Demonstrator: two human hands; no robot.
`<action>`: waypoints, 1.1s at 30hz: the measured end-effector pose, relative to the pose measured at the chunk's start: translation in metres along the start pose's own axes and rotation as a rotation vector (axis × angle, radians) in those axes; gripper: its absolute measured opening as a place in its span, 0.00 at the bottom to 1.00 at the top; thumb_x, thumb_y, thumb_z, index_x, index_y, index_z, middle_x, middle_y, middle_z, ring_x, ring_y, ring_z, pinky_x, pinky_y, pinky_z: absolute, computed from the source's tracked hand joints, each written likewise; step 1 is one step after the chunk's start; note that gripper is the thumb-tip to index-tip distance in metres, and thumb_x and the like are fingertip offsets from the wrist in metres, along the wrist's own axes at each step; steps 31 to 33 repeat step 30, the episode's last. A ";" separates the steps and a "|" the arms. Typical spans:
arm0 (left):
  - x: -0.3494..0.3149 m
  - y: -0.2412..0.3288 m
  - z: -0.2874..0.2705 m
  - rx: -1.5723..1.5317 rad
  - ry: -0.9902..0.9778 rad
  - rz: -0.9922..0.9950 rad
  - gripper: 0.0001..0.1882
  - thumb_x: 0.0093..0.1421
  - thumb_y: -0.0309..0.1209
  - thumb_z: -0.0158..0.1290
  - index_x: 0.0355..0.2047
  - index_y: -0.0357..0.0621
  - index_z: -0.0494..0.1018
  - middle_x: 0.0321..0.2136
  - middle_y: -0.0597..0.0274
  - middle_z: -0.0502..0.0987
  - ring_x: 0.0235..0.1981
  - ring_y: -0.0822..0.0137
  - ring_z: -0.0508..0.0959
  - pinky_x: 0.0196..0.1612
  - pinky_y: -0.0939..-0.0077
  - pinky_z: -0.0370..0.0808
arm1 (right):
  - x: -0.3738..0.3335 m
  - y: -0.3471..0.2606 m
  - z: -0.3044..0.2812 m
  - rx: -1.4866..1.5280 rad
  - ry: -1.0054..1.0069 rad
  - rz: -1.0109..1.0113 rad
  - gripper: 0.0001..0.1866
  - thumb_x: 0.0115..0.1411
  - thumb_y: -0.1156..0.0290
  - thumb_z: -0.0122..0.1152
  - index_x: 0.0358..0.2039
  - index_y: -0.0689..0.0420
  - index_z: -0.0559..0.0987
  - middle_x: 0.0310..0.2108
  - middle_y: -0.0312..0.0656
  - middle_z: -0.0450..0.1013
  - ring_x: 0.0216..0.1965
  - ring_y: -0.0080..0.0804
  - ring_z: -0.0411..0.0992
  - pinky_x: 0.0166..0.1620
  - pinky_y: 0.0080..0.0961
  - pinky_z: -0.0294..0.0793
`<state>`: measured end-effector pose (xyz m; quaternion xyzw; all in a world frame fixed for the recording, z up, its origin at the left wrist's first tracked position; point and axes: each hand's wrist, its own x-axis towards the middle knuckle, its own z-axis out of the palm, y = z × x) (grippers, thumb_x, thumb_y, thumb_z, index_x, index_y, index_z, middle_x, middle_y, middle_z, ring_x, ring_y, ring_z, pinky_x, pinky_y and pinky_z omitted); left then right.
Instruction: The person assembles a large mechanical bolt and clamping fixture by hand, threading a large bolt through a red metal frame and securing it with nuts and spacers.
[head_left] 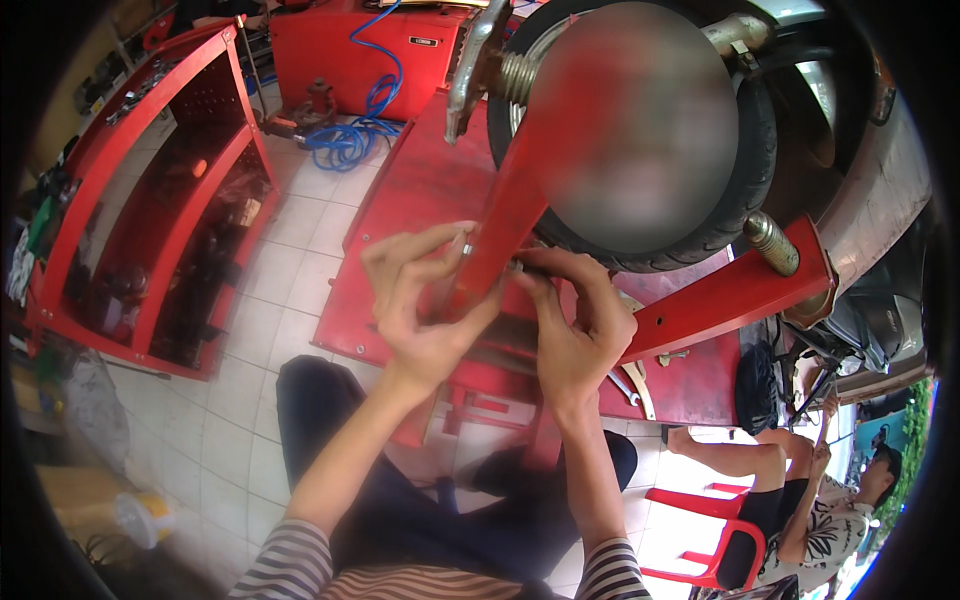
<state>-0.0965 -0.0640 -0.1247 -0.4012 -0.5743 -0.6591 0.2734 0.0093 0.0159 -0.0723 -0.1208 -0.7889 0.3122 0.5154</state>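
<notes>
A red metal arm (pixel 508 205) slants up between my two hands in front of a wheel. My left hand (pixel 420 310) is closed around its lower left side, thumb lying along the front face. A fingertip of that hand touches a small shiny bolt end (pixel 468 249) at the arm's edge. On the other side, my right hand (pixel 580 325) pinches a small metal piece (pixel 515 266) against the arm's right edge; its exact kind is mostly covered by the fingers. The black tyre (pixel 640 258) stands just above my right hand.
The red lift platform (pixel 400 210) lies beneath, with a wrench (pixel 625 388) on its right part. Another red arm (pixel 725 305) with a threaded bolt (pixel 770 243) reaches right. A red tool cart (pixel 150 200) and blue hose (pixel 345 145) stand left. A seated person (pixel 810 510) is at lower right.
</notes>
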 end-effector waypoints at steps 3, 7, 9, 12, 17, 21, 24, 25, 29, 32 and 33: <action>-0.001 0.000 0.000 0.003 0.002 -0.011 0.24 0.37 0.23 0.70 0.36 0.46 0.73 0.46 0.60 0.79 0.45 0.59 0.70 0.49 0.64 0.64 | 0.000 0.002 0.002 -0.012 -0.001 -0.035 0.14 0.47 0.88 0.66 0.35 0.60 0.81 0.32 0.41 0.79 0.33 0.33 0.77 0.38 0.25 0.74; 0.000 0.000 -0.001 0.012 -0.014 -0.009 0.24 0.36 0.24 0.70 0.36 0.46 0.74 0.46 0.60 0.79 0.45 0.60 0.70 0.50 0.65 0.64 | 0.002 0.001 0.000 -0.052 -0.013 -0.037 0.13 0.46 0.86 0.68 0.33 0.58 0.82 0.30 0.38 0.79 0.32 0.33 0.75 0.38 0.27 0.71; -0.001 0.000 -0.001 0.011 -0.012 -0.001 0.24 0.36 0.24 0.70 0.36 0.45 0.74 0.46 0.60 0.79 0.45 0.60 0.70 0.50 0.65 0.64 | 0.004 0.001 0.000 -0.076 -0.015 -0.066 0.13 0.45 0.84 0.69 0.33 0.58 0.82 0.30 0.37 0.78 0.31 0.33 0.74 0.37 0.27 0.70; 0.000 -0.001 -0.001 0.015 -0.007 0.013 0.24 0.36 0.24 0.70 0.36 0.45 0.74 0.46 0.60 0.79 0.45 0.61 0.70 0.50 0.65 0.64 | 0.005 0.002 0.001 -0.096 -0.003 -0.080 0.11 0.45 0.83 0.70 0.31 0.57 0.82 0.28 0.36 0.78 0.30 0.32 0.73 0.37 0.28 0.68; 0.000 0.000 0.000 0.024 -0.011 0.013 0.25 0.36 0.24 0.70 0.37 0.46 0.74 0.46 0.60 0.79 0.46 0.61 0.70 0.50 0.65 0.64 | 0.008 -0.003 0.000 -0.187 -0.048 -0.069 0.08 0.48 0.80 0.69 0.30 0.58 0.80 0.27 0.37 0.75 0.30 0.33 0.71 0.38 0.28 0.66; 0.000 0.000 0.000 0.013 -0.009 0.010 0.25 0.36 0.24 0.70 0.37 0.46 0.74 0.46 0.61 0.79 0.46 0.61 0.70 0.50 0.65 0.64 | 0.010 -0.003 -0.003 -0.292 -0.091 -0.149 0.02 0.56 0.78 0.63 0.30 0.61 0.78 0.28 0.41 0.74 0.31 0.36 0.69 0.39 0.28 0.67; 0.000 0.000 -0.001 0.018 -0.017 0.012 0.25 0.36 0.24 0.70 0.37 0.46 0.74 0.47 0.61 0.79 0.46 0.61 0.70 0.50 0.65 0.64 | 0.008 0.002 -0.004 -0.273 -0.104 -0.193 0.03 0.55 0.75 0.63 0.30 0.59 0.79 0.29 0.39 0.73 0.32 0.37 0.69 0.38 0.31 0.63; 0.000 0.000 -0.002 0.018 -0.021 0.012 0.25 0.36 0.24 0.70 0.37 0.46 0.74 0.47 0.61 0.79 0.46 0.61 0.70 0.50 0.65 0.64 | 0.008 0.004 -0.004 -0.251 -0.105 -0.208 0.04 0.54 0.74 0.64 0.31 0.58 0.79 0.30 0.38 0.72 0.33 0.37 0.69 0.38 0.32 0.61; 0.001 0.001 -0.003 0.023 -0.026 0.014 0.25 0.37 0.24 0.70 0.37 0.46 0.74 0.47 0.61 0.79 0.47 0.61 0.69 0.51 0.65 0.63 | 0.009 0.003 -0.009 -0.251 -0.168 -0.197 0.05 0.54 0.75 0.64 0.33 0.58 0.79 0.32 0.39 0.72 0.35 0.37 0.69 0.39 0.33 0.61; 0.002 0.001 -0.003 0.022 -0.027 0.016 0.25 0.37 0.24 0.70 0.37 0.46 0.74 0.47 0.61 0.79 0.47 0.61 0.69 0.51 0.65 0.63 | 0.009 0.004 -0.010 -0.254 -0.174 -0.200 0.05 0.54 0.74 0.63 0.33 0.57 0.79 0.33 0.39 0.72 0.35 0.37 0.69 0.39 0.33 0.62; 0.002 0.001 -0.003 0.022 -0.027 0.016 0.25 0.37 0.24 0.70 0.37 0.46 0.74 0.47 0.61 0.79 0.47 0.61 0.69 0.51 0.65 0.63 | 0.009 0.004 -0.010 -0.254 -0.174 -0.200 0.05 0.54 0.74 0.63 0.33 0.57 0.79 0.33 0.39 0.72 0.35 0.37 0.69 0.39 0.33 0.62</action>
